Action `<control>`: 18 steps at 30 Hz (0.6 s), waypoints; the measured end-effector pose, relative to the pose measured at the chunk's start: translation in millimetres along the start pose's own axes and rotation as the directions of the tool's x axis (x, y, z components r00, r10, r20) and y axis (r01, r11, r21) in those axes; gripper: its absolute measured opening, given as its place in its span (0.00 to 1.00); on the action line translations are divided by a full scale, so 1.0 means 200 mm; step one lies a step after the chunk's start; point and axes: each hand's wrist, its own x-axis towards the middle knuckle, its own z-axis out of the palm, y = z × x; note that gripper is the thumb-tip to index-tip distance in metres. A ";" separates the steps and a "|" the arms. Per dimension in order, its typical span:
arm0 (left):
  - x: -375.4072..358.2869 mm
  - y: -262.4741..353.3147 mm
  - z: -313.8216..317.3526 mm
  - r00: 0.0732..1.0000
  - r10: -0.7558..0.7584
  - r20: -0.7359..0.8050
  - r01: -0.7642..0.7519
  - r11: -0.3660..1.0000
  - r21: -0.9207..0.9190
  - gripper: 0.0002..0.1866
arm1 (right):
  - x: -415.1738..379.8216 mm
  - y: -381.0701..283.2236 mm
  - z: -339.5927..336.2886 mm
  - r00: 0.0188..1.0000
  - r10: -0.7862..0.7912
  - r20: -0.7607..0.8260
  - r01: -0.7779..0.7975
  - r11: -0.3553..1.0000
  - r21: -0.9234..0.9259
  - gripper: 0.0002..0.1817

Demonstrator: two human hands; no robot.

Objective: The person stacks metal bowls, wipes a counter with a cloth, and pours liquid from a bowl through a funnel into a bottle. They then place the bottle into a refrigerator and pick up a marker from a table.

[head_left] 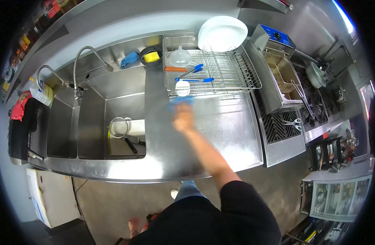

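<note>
My right hand (pixel 183 117) reaches over the steel counter (pixel 165 134), just in front of the dish rack. Its fingers press on a blue cloth (pixel 180 101), which is smeared by motion and lies against the counter. Right behind the cloth, a small white round container (pixel 182 87) sits in the front of the wire dish rack (pixel 252 79). Low in the view beside my body, my left hand (pixel 133 224) is blurred, and its fingers cannot be made out. Close to it is something red and black (pixel 151 218).
Blue-tipped tongs (pixel 197 79), a clear funnel (pixel 180 57) and white plates (pixel 222 34) fill the rack. Left of the counter, the sink (pixel 124 87) holds a strainer (pixel 119 127), a knife (pixel 131 145) and a white board (pixel 137 127). A fryer (pixel 281 75) stands right.
</note>
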 end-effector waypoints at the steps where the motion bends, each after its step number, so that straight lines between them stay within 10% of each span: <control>1: 0.00 -0.01 0.02 0.997 -0.015 0.072 0.017 0.999 -0.030 0.05 | 0.02 -0.26 -0.02 0.926 -0.190 0.325 0.170 0.982 0.087 0.16; 3: 0.01 -0.01 0.06 0.993 -0.071 0.098 0.091 0.972 -0.216 0.05 | 0.03 -0.66 0.03 0.885 -0.409 0.223 0.303 0.869 0.391 0.14; 5: 0.00 0.02 0.10 0.984 -0.121 0.131 0.163 0.908 -0.385 0.06 | 0.00 -0.86 0.02 0.678 -0.556 0.480 0.348 0.819 0.457 0.12; 6: -0.03 0.05 0.12 0.984 0.180 0.000 -0.179 0.979 0.099 0.08 | -0.03 -0.86 -0.02 0.685 -0.618 0.386 0.437 0.773 0.461 0.14; 7: -0.04 0.10 0.13 0.871 0.489 0.040 -0.421 0.703 0.573 0.10 | -0.04 -0.84 -0.13 0.780 -0.564 0.270 0.393 0.778 0.490 0.16; 8: 0.05 0.14 0.07 0.870 0.490 0.051 -0.427 0.698 0.576 0.10 | -0.04 -0.76 -0.27 0.855 -0.496 0.150 0.361 0.778 0.515 0.18; 9: 0.24 0.11 -0.08 0.993 0.079 0.086 -0.091 0.984 0.154 0.11 | -0.02 -0.62 -0.42 0.900 -0.420 0.115 0.313 0.807 0.501 0.19; 10: 0.34 0.10 -0.15 0.908 -0.297 0.294 0.371 0.897 -0.239 0.13 | -0.02 -0.44 -0.56 0.937 -0.341 0.081 0.260 0.833 0.489 0.21; 13: 0.23 0.16 -0.06 0.984 -0.138 -0.112 0.141 0.990 0.024 0.14 | -0.02 0.30 -0.85 1.000 -0.007 0.025 0.003 0.985 0.170 0.26; 14: 0.19 0.17 -0.05 0.983 -0.140 -0.116 0.144 0.989 0.025 0.14 | 0.06 0.44 -1.08 0.946 0.280 0.163 -0.309 0.932 0.189 0.26; 16: 0.12 0.20 -0.04 0.986 -0.131 -0.106 0.124 0.990 -0.070 0.13 | -0.10 1.13 -0.98 0.985 0.154 -0.079 -0.170 0.948 -0.269 0.23; 18: 0.09 0.22 0.01 0.989 -0.113 -0.091 0.108 0.992 -0.064 0.12 | -0.09 1.04 -1.00 0.971 0.230 -0.062 -0.237 0.956 -0.174 0.23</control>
